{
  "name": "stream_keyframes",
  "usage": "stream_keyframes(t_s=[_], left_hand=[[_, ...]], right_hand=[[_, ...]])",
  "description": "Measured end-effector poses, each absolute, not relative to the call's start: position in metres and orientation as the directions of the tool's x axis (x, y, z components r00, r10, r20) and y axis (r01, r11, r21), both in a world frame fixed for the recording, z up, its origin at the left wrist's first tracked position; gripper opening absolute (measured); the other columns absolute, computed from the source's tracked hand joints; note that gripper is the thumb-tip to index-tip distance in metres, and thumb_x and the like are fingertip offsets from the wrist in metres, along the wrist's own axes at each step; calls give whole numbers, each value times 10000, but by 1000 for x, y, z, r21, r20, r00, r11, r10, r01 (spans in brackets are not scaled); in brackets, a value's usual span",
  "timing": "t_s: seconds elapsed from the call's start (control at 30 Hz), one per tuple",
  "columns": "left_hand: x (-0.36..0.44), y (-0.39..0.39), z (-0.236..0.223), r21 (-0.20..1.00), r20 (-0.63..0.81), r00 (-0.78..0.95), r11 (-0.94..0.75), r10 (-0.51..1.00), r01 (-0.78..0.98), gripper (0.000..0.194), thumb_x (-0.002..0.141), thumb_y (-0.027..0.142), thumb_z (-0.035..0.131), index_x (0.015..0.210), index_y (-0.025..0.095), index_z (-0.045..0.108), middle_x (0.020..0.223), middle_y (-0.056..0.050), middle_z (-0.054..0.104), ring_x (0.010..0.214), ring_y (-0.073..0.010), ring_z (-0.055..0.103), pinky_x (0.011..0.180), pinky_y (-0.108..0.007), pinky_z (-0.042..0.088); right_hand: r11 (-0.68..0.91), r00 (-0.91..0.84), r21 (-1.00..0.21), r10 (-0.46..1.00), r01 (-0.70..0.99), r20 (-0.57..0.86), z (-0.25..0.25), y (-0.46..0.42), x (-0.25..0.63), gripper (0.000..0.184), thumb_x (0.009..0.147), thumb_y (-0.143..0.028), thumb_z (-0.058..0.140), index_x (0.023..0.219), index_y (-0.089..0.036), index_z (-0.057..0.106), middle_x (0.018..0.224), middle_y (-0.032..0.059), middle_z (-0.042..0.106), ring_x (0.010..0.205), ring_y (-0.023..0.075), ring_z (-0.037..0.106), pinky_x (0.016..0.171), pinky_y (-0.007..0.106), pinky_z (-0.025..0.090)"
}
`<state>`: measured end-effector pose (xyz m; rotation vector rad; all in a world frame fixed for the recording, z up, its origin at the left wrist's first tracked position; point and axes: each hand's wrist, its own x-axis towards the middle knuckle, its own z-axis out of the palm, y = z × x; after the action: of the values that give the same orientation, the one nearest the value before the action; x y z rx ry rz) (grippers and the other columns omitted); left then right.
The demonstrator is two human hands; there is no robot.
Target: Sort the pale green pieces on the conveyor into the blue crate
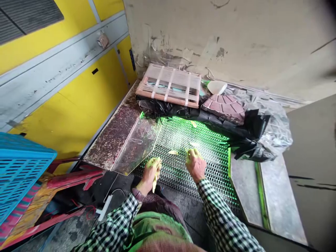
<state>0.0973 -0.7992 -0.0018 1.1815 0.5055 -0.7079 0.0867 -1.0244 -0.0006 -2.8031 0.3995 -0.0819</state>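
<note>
Pale yellow strips (154, 183) are clasped in the left hand (151, 173), their ends hanging below the fist, at the near left edge of a wire-mesh conveyor belt (210, 171). The right hand (196, 164) is held apart from it, above the belt, with fingers curled; whether anything is gripped there cannot be told. Just beyond the hands, a yellow sliver (173, 152) is borne by the mesh, with a paler piece (194, 144) farther along and another yellow piece (193, 124) near the black plastic sheeting (181, 111). The far part of the belt is lit green. On the sheeting, a slatted wooden frame (170, 85) is set beside a pinkish, brick-patterned slab (224, 105). At far left, a blue plastic crate (23, 161) is seen.
</note>
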Motion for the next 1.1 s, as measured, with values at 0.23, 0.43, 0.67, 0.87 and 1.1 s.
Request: stream_keyframes(t_s=[0.23,0.43,0.67,0.87,1.1], left_hand=[[110,-827,14,417,-750,620,563,-230,714,299,852,471,625,918,203,510,701,71,459,459,-50,373,433,-188,286],[124,-849,24,435,-752,636,592,-175,678,264,909,468,559,878,217,486,709,35,502,514,-79,462,497,-205,404],[115,-854,20,356,-715,643,648,-275,674,140,931,325,542,877,197,530,797,-12,578,634,-92,581,593,-201,503],[104,-840,8,515,-685,690,513,-234,686,154,869,302,642,948,187,578,882,-27,649,676,-95,627,586,-192,521],[86,-834,14,742,-521,744,209,-418,637,514,811,599,726,1074,168,627,672,49,558,413,-43,373,362,-166,229]], right_hand=[[-688,979,-697,-156,-201,-129,44,-965,34,280,1049,-436,473,1090,-208,631,975,64,673,756,184,589,635,287,434],[-217,922,-918,-279,-333,-269,44,-921,22,308,996,-507,556,1105,-222,605,877,27,665,699,176,595,609,296,499],[55,856,-930,-374,-364,-357,38,-946,34,324,909,-532,647,953,-215,596,714,-30,566,532,129,514,445,250,439],[254,756,-905,-498,-340,-424,36,-955,28,390,805,-559,742,927,-213,611,701,-19,594,558,132,543,465,243,469],[197,770,-903,-473,-382,-429,16,-958,29,434,783,-621,708,909,-219,601,691,-8,596,552,158,562,472,273,475]])
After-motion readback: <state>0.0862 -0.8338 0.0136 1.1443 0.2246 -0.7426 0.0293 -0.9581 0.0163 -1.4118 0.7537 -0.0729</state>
